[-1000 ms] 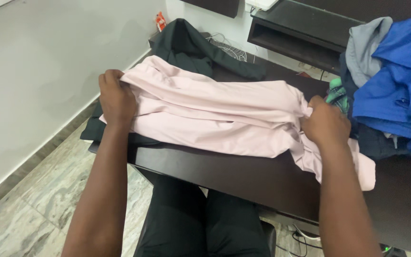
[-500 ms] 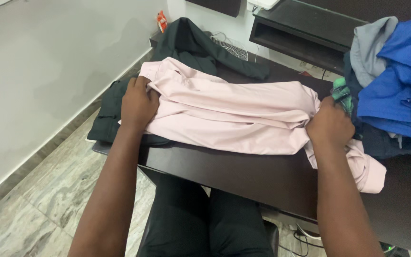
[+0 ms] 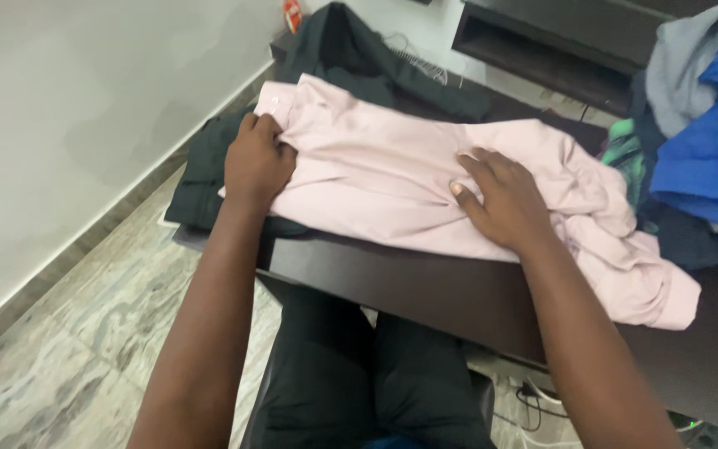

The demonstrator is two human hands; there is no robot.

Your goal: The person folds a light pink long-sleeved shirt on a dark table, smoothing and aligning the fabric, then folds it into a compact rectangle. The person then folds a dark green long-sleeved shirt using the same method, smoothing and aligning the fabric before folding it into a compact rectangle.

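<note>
The shirt (image 3: 392,179) under both hands is a plain pale pink, with no print or stripe. The surface (image 3: 425,287) it lies on is very dark brown, almost black. A dark green-black garment (image 3: 351,50) lies behind the shirt, and another dark one (image 3: 205,170) sits beneath its left end. At the right, a bright blue garment (image 3: 708,158) is piled with a light grey one (image 3: 683,62) and a green patterned cloth (image 3: 625,150). The floor (image 3: 85,357) is grey-veined marble tile; the wall (image 3: 68,100) is off-white.
</note>
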